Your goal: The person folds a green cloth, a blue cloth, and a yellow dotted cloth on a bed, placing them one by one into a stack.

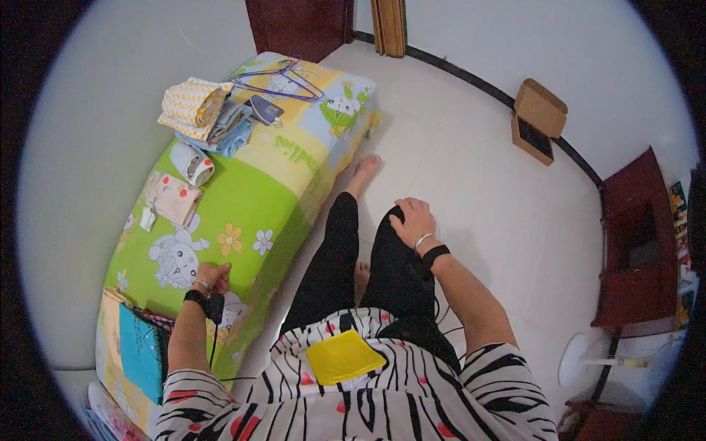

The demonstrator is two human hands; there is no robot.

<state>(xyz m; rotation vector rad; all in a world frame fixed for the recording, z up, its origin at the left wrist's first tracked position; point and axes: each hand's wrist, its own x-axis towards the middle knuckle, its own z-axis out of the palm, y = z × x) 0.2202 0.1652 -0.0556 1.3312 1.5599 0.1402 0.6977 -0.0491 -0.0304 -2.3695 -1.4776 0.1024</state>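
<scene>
My left hand (212, 277) rests on the green cartoon-print bed cover (253, 193) with its fingers curled. Whatever its palm side may hold is hidden. On my right knee lies my right hand (416, 221), thumb apart from the fingers and holding nothing. A yellow square item (346, 358), perhaps cloth, lies over the front of my patterned shirt. Beyond my left hand are a folded pink printed cloth (175, 198), a rolled pale garment (192, 163) and a small white packet (148, 219). Nearer me, a turquoise folded item (140, 353) bears writing.
Folded blue clothes (234, 132) lie under a yellow-dotted cloth bundle (190, 107). A dark power bank or phone (266, 110) and purple hangers (287, 80) lie at the bed's far end. An open cardboard box (532, 135) stands by the wall. A white fan (576, 361) is at right.
</scene>
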